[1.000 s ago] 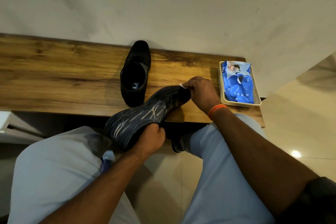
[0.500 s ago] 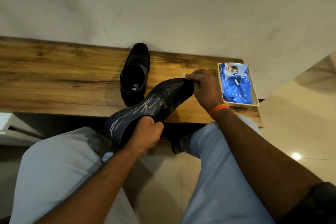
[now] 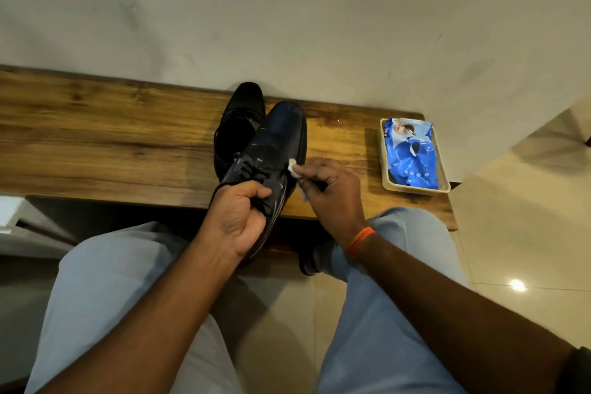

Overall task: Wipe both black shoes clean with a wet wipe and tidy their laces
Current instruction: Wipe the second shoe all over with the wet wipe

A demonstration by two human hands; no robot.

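While the left hand (image 3: 238, 217) grips the heel end of one black shoe (image 3: 271, 153), fingers curled over the collar by the laces (image 3: 252, 169), the toe points away toward the wall. Upper streaked with pale wet marks. Right hand (image 3: 329, 192) just to the right of that shoe, fingers pinching a small white wet wipe (image 3: 293, 167); wipe touches the shoe's right side near mid-length. Second black shoe (image 3: 236, 131) stands on the wooden desk (image 3: 112, 144), just beyond and left of the left hand, partly hidden by the held shoe. Further right of the right hand, at the desk's end: beige tray (image 3: 415, 188) holding a blue wet-wipe pack (image 3: 411, 153). Orange band (image 3: 360, 240) on right wrist.
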